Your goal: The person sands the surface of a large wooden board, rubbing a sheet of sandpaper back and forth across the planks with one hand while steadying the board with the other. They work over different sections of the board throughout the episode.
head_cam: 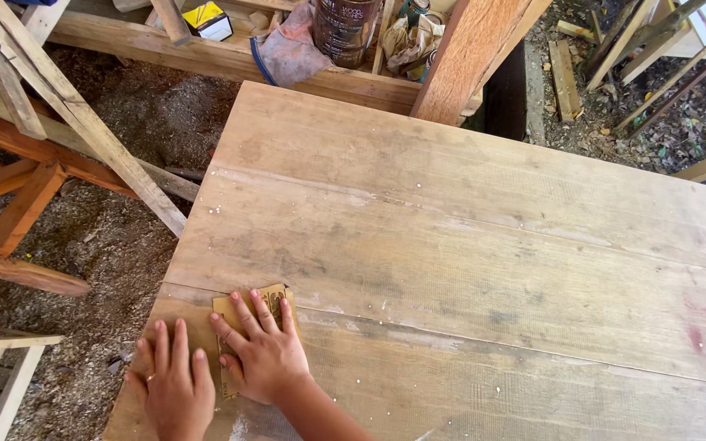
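**Two hands, one sandpaper sheet, plank tabletop**

Right hand (265, 353): fingers spread flat, pressing a tan sandpaper sheet (243, 314) onto the wooden tabletop (467, 245) near its front-left corner. Left hand (175, 385): open, palm down on the bare wood just beside, grasping nothing. Behind: metal can (345, 28), crumpled rag (288, 49), sawdust-strewn ground (116, 245).
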